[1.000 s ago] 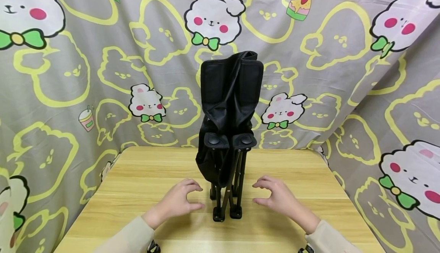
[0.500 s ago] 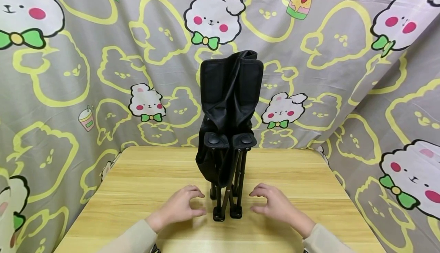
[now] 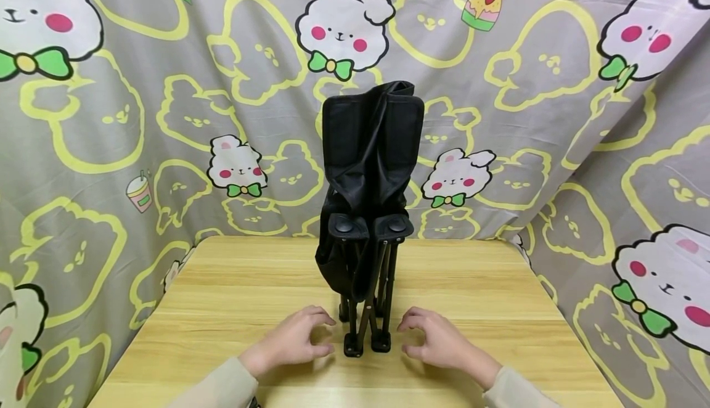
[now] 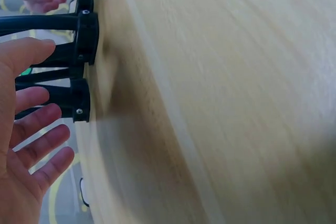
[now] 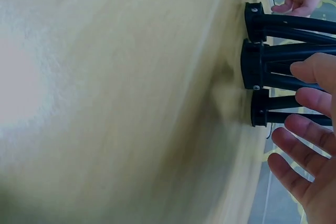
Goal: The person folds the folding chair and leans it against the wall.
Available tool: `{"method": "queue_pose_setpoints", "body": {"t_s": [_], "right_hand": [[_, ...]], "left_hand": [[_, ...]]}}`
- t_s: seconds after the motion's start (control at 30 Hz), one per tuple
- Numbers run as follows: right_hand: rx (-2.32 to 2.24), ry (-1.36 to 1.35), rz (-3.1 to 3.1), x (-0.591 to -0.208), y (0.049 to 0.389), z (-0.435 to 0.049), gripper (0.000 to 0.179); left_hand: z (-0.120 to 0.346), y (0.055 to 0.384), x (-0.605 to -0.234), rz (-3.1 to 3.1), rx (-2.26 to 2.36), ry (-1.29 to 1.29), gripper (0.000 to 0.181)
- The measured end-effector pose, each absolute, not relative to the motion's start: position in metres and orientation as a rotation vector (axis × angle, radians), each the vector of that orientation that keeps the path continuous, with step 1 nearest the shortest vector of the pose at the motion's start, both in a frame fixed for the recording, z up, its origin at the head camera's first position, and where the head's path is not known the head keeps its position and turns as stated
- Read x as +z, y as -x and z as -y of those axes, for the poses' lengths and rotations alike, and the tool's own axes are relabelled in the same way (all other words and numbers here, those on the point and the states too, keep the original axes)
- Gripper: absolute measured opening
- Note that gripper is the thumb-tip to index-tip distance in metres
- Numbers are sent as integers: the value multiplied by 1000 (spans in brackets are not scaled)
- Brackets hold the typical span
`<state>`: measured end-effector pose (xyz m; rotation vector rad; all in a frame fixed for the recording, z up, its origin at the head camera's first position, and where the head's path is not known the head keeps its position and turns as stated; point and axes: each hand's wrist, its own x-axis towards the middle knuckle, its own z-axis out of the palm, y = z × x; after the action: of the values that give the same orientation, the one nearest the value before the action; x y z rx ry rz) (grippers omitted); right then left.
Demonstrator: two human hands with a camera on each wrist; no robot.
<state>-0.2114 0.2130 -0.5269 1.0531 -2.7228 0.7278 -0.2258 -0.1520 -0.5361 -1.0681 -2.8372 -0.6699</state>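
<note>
A folded black camping chair [image 3: 373, 149] stands upright in the middle of the wooden table, its fabric bunched above and its thin legs gathered below. Each leg ends in a black plastic foot [image 4: 86, 35] resting on the tabletop. To the left of the legs is my left hand [image 3: 294, 339], fingers spread and slightly bent, holding nothing. My right hand [image 3: 438, 339] mirrors it on the other side, also apart from the chair. Both wrist views show a gap between the fingers [image 5: 302, 150] and the legs.
The light wooden table [image 3: 233, 285] carries the chair. A grey curtain [image 3: 266, 118] with cartoon bunnies and yellow outlines hangs close behind the table and along both sides.
Both hands have come nearer to the chair legs from either side and a little lower. The chair has stayed in place.
</note>
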Motion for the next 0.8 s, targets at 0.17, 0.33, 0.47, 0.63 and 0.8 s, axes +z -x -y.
{"method": "queue_pose_setpoints", "body": {"t_s": [0.17,0.33,0.47,0.63,0.8], "right_hand": [[734,-1073,2727,-532,210,-210,28],[778,-1094,2742,-536,211,-207,26],[765,-1102,2741,-538,211,-204,26],[746,-1121,2729,-541,210,-199,27],[726,-1133,2729,-544,211,-194,27]], "left_hand": [[148,227,-540,2866,-668,1123,48],[145,227,-542,2872,-650,1193,47],[142,226,-543,2858,-629,1236,47],[137,225,-545,2806,-606,1296,44],[133,224,-546,2815,-581,1300,44]]}}
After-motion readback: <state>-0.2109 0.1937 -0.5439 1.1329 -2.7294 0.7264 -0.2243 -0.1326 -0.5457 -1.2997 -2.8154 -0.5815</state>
